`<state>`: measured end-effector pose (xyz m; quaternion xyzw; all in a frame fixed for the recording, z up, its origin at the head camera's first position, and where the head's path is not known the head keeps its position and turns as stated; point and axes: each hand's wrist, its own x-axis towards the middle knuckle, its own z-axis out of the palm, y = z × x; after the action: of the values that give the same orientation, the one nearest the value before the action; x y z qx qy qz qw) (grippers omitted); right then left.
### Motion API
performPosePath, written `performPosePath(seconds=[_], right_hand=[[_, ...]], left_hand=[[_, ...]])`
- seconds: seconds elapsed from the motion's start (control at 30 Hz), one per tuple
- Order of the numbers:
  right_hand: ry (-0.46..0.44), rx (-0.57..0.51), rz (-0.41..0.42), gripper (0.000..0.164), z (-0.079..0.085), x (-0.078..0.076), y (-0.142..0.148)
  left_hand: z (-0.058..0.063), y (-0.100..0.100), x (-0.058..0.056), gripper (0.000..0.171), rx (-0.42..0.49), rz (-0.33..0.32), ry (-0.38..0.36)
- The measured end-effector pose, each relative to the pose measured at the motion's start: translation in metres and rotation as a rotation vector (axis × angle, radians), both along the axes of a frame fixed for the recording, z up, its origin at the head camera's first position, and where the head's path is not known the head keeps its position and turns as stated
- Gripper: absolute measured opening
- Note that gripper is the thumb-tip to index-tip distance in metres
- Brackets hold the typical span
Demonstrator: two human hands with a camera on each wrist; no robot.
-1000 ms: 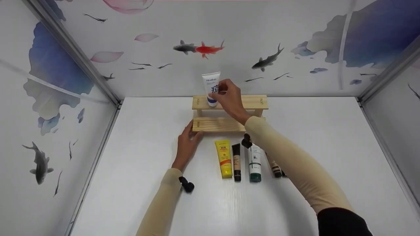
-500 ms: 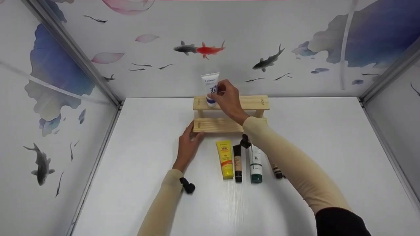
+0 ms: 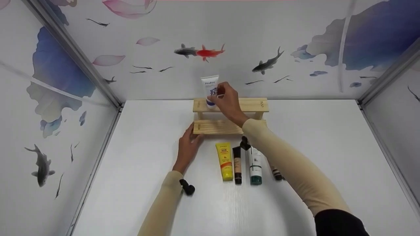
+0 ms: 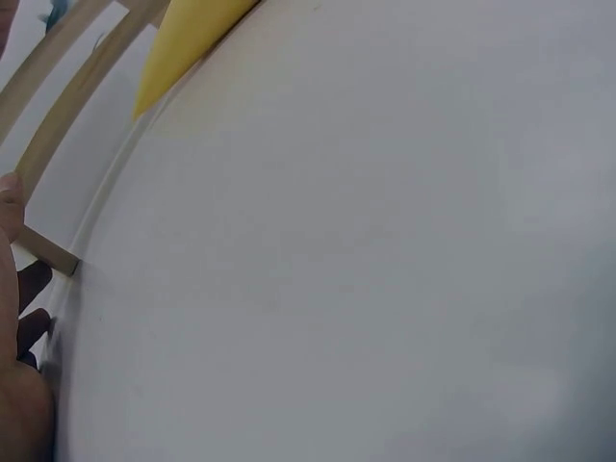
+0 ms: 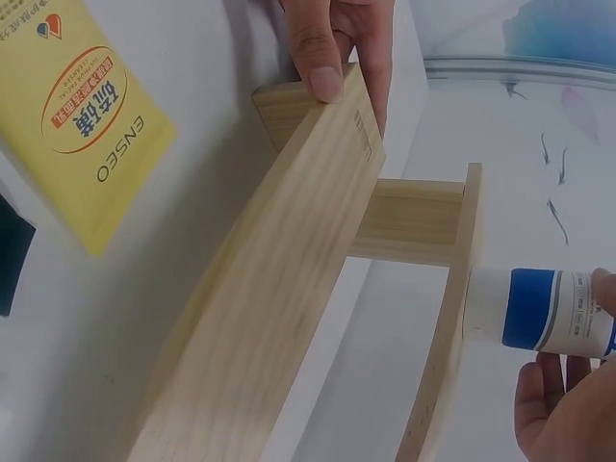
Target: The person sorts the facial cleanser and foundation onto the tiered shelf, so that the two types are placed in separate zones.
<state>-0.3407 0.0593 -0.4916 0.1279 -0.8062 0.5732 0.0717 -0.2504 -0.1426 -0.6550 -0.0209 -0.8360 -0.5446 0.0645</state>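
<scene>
A white squeeze tube [image 3: 209, 84] with blue lettering stands cap down at the left end of the upper step of a two-step wooden rack [image 3: 247, 105]. Its blue band [image 5: 529, 308] and white cap base meet the wood in the right wrist view. My right hand [image 3: 228, 101] pinches the tube low on its right side between thumb and fingers. At the rack's lower left end, my left hand [image 3: 187, 149] grips the step, the thumb on its front edge and fingers round the end. Part of the lower step is hidden by my right forearm.
In front of the rack lie a yellow tube [image 3: 224, 160], a slim black-and-beige tube [image 3: 237, 165] and a white tube with a green cap [image 3: 256, 164]. A brown tube [image 3: 276, 172] is partly under my right sleeve. A printed wall [image 3: 157, 78] stands close behind the rack.
The white tube and my right hand have shifted very slightly left along the upper step. My left hand keeps its place on the rack. The head view has tilted a little.
</scene>
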Motion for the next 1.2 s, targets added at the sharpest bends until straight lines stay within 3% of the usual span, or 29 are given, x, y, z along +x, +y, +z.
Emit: performPosePath(seconds=[0.43,0.67,1.2], right_hand=[[-0.016,-0.003,0.039,0.051,-0.011,0.009,0.016],[-0.008,0.031,0.043,0.060,-0.013,0.023,0.037],[0.017,0.031,0.096,0.058,-0.015,0.060,0.077]], left_hand=[[-0.001,0.001,0.002,0.083,0.038,-0.029,0.014],[-0.003,-0.001,0.003,0.085,0.028,-0.025,0.030],[-0.002,-0.002,0.003,0.082,0.023,-0.028,0.044]])
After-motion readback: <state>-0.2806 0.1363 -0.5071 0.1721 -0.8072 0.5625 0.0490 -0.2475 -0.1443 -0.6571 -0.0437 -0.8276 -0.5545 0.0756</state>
